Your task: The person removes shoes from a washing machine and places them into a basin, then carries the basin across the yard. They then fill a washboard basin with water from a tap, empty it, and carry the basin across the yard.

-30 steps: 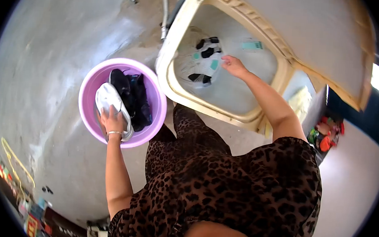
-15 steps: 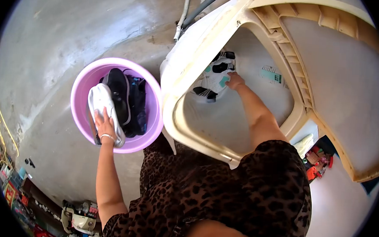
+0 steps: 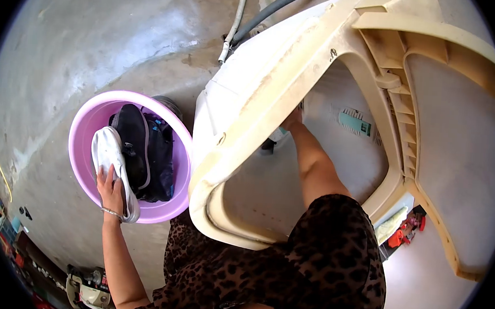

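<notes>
My left hand [image 3: 110,194] lies over the near end of a white shoe [image 3: 107,146], its fingers stretched out along the shoe's side. That shoe leans inside a purple basin [image 3: 79,127], beside a black shoe [image 3: 130,130] and a dark patterned cloth item [image 3: 159,166]. My right hand [image 3: 291,122] reaches down into the tub of a top-loading washing machine [image 3: 278,114]. The machine's rim hides most of its fingers, so their grip cannot be made out. Near it, a white, black and teal item [image 3: 271,142] shows only in part.
The washer's lid [image 3: 459,128] stands raised at right. A teal-marked panel [image 3: 354,124] sits on the tub wall. A grey hose [image 3: 279,6] and a white pipe [image 3: 235,23] run behind the machine. Red items [image 3: 406,229] lie at lower right.
The view has shifted, with the basin lower and further left. My left hand has slid slightly toward the near end of the white shoe. My right hand is now mostly behind the washer's rim.
</notes>
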The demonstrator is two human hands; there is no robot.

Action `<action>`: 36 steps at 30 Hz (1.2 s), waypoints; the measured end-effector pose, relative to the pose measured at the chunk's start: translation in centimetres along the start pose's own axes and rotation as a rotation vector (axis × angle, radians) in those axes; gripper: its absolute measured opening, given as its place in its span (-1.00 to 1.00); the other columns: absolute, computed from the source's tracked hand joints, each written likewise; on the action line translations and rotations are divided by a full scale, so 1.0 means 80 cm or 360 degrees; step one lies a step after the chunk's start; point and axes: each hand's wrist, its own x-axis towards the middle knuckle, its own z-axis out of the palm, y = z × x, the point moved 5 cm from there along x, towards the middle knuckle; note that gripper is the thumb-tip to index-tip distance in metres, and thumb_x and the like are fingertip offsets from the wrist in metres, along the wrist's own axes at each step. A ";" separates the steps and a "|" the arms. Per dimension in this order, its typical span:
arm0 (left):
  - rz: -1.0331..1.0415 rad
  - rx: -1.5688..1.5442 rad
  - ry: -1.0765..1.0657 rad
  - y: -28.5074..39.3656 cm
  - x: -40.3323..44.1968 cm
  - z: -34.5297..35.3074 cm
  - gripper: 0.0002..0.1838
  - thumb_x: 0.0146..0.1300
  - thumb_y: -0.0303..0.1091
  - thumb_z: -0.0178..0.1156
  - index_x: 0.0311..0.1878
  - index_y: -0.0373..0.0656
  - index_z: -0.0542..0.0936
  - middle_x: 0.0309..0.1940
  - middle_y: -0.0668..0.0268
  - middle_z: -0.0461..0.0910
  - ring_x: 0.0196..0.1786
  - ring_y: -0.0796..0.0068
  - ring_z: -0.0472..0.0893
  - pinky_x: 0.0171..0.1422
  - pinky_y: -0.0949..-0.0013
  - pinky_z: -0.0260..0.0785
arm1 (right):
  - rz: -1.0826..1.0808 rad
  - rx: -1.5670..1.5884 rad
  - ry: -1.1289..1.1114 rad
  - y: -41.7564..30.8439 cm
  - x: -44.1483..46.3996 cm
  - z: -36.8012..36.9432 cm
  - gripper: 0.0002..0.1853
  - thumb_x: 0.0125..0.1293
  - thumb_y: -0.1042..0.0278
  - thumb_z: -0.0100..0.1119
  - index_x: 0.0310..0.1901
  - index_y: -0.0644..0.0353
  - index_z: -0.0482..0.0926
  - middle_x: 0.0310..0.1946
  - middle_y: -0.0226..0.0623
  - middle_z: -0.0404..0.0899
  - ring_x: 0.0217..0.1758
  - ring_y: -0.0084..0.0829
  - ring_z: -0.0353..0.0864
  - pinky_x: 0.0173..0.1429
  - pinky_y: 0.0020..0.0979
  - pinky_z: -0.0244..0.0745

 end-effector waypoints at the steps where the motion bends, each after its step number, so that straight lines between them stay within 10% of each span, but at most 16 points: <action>1: -0.0013 0.0003 0.0011 0.004 -0.002 -0.004 -0.52 0.10 -0.39 0.01 0.16 -0.07 0.39 0.25 -0.04 0.10 0.31 0.00 0.08 0.36 0.14 -0.12 | 0.0098 0.0099 0.0027 0.006 0.002 0.002 -0.63 -0.09 0.25 0.22 -0.15 0.03 0.57 0.12 -0.22 0.28 0.20 -0.20 0.24 0.20 -0.22 0.18; 5: 0.0007 -0.0034 0.0057 0.007 -0.001 -0.003 -0.53 0.10 -0.41 0.05 0.15 -0.06 0.40 0.24 -0.03 0.11 0.29 0.01 0.11 0.35 0.15 -0.09 | 0.0108 0.1672 0.0431 0.026 0.039 0.013 -0.71 -0.04 0.41 0.18 -0.19 0.05 0.52 -0.19 -0.26 0.52 -0.04 -0.29 0.47 -0.04 -0.29 0.40; 7: 0.0018 -0.0016 0.0068 0.008 0.000 -0.002 -0.53 0.10 -0.43 0.05 0.15 -0.06 0.40 0.23 -0.02 0.11 0.29 0.02 0.12 0.34 0.15 -0.07 | 0.0014 0.0720 0.0417 -0.022 0.028 -0.102 -0.72 0.00 0.47 0.13 -0.18 0.04 0.51 -0.18 -0.24 0.51 -0.09 -0.26 0.50 -0.08 -0.25 0.42; 16: 0.0032 0.0021 0.0087 0.007 -0.001 0.000 -0.54 0.11 -0.39 0.05 0.14 -0.06 0.40 0.22 -0.03 0.14 0.28 0.01 0.14 0.33 0.14 -0.05 | 0.0091 0.0446 -0.0333 -0.055 0.004 -0.057 -0.74 -0.05 0.36 0.15 -0.24 0.02 0.56 -0.26 -0.21 0.52 -0.07 -0.19 0.50 -0.08 -0.21 0.42; 24: -0.0002 0.0062 0.0104 0.009 0.002 0.003 -0.53 0.09 -0.34 0.08 0.14 -0.03 0.41 0.22 -0.01 0.15 0.27 -0.01 0.13 0.33 0.12 -0.05 | -0.1175 -0.0026 0.0476 -0.140 -0.131 0.053 -0.84 -0.04 0.29 0.14 -0.38 -0.01 0.65 -0.17 -0.45 0.51 0.16 -0.32 0.25 0.24 -0.17 0.02; 30: -0.0017 0.0045 0.0085 0.009 0.001 0.005 -0.53 0.09 -0.32 0.08 0.14 0.01 0.41 0.23 0.00 0.13 0.29 -0.01 0.10 0.34 0.12 -0.08 | -0.0671 -0.0261 -0.0974 -0.125 -0.110 0.053 -0.75 0.02 0.29 0.12 -0.23 0.05 0.62 -0.16 -0.31 0.56 0.01 -0.25 0.46 0.12 -0.20 0.26; 36: -0.0020 0.0137 -0.0001 0.006 0.004 0.009 -0.52 0.12 -0.23 0.08 0.16 0.02 0.39 0.24 -0.04 0.11 0.30 -0.03 0.08 0.35 0.14 -0.10 | -0.0077 0.0841 -0.0635 -0.030 -0.107 -0.087 -0.58 -0.07 0.26 0.18 -0.12 0.22 0.50 -0.27 -0.10 0.57 -0.17 -0.19 0.55 -0.09 -0.31 0.42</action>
